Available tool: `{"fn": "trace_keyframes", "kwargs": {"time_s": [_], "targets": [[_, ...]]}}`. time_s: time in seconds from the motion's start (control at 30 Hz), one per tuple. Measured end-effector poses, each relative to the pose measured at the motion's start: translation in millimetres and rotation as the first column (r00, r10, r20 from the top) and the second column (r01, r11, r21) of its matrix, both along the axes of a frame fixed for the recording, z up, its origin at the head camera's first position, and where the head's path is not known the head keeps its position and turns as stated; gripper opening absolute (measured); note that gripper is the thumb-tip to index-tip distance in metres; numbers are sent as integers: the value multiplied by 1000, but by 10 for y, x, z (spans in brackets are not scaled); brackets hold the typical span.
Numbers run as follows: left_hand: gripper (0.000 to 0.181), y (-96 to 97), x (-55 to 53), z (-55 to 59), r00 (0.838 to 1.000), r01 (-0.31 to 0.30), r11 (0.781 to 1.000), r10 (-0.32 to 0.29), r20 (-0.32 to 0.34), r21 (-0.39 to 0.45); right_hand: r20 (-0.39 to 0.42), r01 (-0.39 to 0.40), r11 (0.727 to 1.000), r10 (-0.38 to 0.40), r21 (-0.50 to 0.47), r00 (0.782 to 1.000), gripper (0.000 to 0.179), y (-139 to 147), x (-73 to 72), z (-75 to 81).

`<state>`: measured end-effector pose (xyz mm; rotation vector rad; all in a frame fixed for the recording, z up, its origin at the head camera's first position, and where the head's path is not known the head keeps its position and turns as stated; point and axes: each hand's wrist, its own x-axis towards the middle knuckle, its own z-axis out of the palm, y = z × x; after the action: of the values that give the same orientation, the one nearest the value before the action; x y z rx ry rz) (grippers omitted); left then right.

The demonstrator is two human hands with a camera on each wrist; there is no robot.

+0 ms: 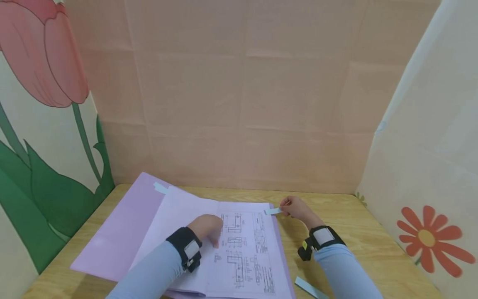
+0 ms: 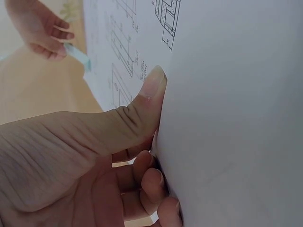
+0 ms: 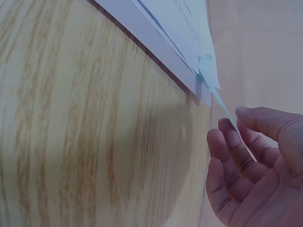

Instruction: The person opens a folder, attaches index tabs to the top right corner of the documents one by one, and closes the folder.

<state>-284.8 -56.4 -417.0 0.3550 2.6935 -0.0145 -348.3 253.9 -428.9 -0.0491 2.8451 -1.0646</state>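
A lilac folder (image 1: 112, 232) lies spread on the table with white sheets (image 1: 186, 203) in it; the right-hand page (image 1: 246, 245) carries technical drawings. At that page's upper right corner, my right hand (image 1: 296, 207) pinches the outer end of a pale blue strip (image 1: 274, 211) between thumb and fingertips. The strip's inner end (image 3: 207, 66) lies against the page corner. My left hand (image 1: 207, 228) rests on the sheets near the middle fold. In the left wrist view its thumb (image 2: 142, 104) lies on the paper, and the loosely bent fingers (image 2: 154, 184) touch it lower down.
Another pale blue strip (image 1: 310, 287) lies on the wooden table (image 1: 347, 232) near the right forearm. A light blue tab (image 1: 160, 187) sticks out at the top left of the sheets. A beige cloth wall (image 1: 239, 104) stands behind, with flower-patterned cloths at both sides.
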Motion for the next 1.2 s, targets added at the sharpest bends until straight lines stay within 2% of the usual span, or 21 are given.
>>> {"fn": "trace_keyframes", "kwargs": {"time_s": [0.27, 0.53, 0.73, 0.97, 1.1, 1.2], "targets": [[53, 7, 8, 7, 1000, -11, 1000, 11, -8, -9, 27, 3, 1000, -3, 1, 1000, 15, 8, 13, 16], [56, 5, -11, 16, 1000, 22, 999, -22, -2, -31, 41, 20, 999, -21, 26, 999, 16, 39, -27, 33], [56, 3, -45, -19, 999, 38, 999, -38, 0, -33, 27, -7, 1000, 7, -7, 1000, 17, 77, -46, 35], [53, 3, -50, -31, 999, 35, 999, -35, 2, -32, 32, 4, 1000, -4, -12, 999, 19, 101, -33, 82], [52, -1, -52, -29, 999, 32, 999, -32, 5, -20, -26, -7, 999, 8, 43, 1000, 19, 83, -6, 137], [51, -2, -49, -31, 1000, 27, 1000, -27, 6, -15, -130, -30, 986, 52, 162, 990, 15, 9, 11, 151]]}}
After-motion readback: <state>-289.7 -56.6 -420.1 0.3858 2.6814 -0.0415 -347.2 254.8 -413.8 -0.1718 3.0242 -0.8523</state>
